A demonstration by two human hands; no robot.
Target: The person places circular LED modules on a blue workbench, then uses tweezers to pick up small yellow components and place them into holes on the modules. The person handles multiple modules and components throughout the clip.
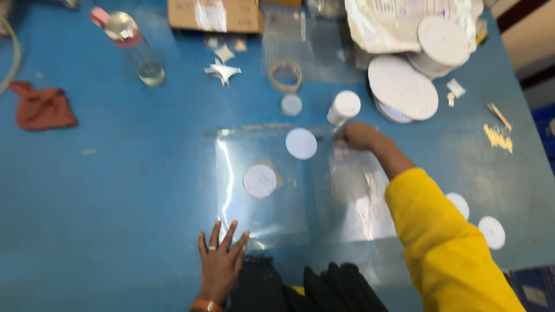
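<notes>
A clear plastic sheet lies flat on the blue table. My left hand rests on its near edge, palm down with fingers spread. My right hand, in a yellow sleeve, reaches to the sheet's far right edge and grips a small white bottle, tilted with its tip down at the sheet. Two white round discs lie on the sheet. A third disc shows dimly under plastic to the right.
A stack of larger white discs and a plastic bag lie at the back right. A tape roll, a small lid, a clear water bottle, a cardboard box, a red cloth and two loose discs sit around.
</notes>
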